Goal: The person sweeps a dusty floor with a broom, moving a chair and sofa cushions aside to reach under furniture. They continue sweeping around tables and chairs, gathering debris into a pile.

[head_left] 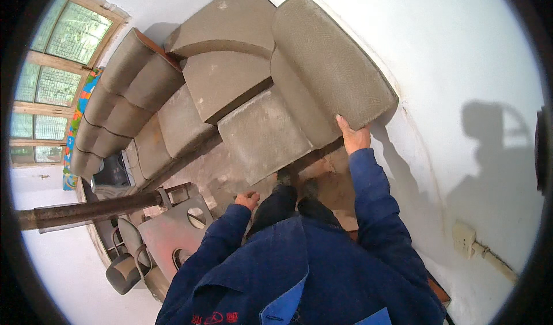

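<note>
My right hand (352,135) grips the lower near corner of a brown textured sofa backrest (331,66). The thumb lies on its front face, and the other fingers are hidden behind the edge. This backrest stands against the white wall, above a square dusty seat cushion (264,132). Low beside my left leg, my left hand (247,200) hangs with its fingers curled in. Nothing shows in it, and it is apart from the sofa. A thick corner cushion (227,83) lies left of the backrest, with a curved corner backrest (227,23) behind it.
Along the window side runs another sofa backrest (124,97) over seat cushions (181,120). At the lower left are a stove table (173,227) with round openings, a rusty pipe (92,211) and a chair (124,273). A socket (464,238) is on the right wall.
</note>
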The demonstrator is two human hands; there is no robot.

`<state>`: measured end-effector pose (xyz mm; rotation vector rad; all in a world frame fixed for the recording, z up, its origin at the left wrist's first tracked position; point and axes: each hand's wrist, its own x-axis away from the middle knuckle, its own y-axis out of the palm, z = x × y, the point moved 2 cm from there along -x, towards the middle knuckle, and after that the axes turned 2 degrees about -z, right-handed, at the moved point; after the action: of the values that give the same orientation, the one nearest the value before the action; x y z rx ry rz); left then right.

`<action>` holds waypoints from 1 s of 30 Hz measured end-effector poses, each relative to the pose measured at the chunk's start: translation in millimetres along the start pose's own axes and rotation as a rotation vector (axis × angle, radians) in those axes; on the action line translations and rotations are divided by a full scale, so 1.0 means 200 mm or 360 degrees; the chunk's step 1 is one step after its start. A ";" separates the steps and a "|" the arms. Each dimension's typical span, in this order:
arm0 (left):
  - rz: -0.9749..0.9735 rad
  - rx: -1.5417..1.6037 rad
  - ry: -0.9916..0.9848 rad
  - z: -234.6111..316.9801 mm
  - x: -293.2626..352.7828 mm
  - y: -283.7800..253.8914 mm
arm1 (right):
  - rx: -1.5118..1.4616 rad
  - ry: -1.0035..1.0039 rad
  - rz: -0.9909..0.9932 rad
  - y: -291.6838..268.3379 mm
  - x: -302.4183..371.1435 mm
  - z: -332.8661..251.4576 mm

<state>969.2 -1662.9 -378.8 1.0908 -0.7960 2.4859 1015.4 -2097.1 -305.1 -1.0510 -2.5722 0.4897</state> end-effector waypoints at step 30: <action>-0.0933 -0.1157 0.0187 -0.11 -0.54 -0.15 | 0.0306 0.1494 -0.0265 -0.09 2.22 0.90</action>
<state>1042.2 -1631.5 -461.0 0.7496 -1.0384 1.5590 629.4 -1826.1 -385.9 -0.7336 -1.7133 0.1301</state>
